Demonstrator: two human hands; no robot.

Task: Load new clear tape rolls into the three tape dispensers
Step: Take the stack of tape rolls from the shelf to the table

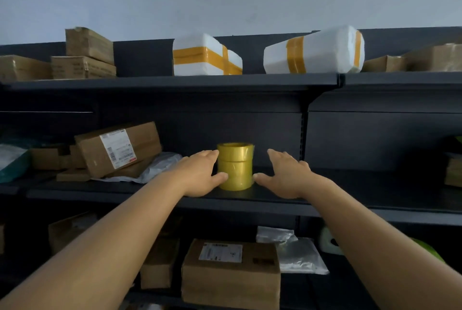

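A stack of three yellowish clear tape rolls [235, 165] stands upright on the middle shelf [350, 199] of a dark metal rack. My left hand [200, 174] is at the stack's left side, fingers spread, its thumb touching the bottom roll. My right hand [285, 175] is open just right of the stack, thumb tip near the bottom roll, fingers a little apart from it. Neither hand has closed on the rolls. No tape dispenser is in view.
A labelled cardboard box [117, 147] leans left of the stack over plastic bags. White parcels bound with yellow tape [206, 55] and brown boxes sit on the top shelf. Another labelled box [230, 272] and grey bags [292, 254] lie on the lower shelf.
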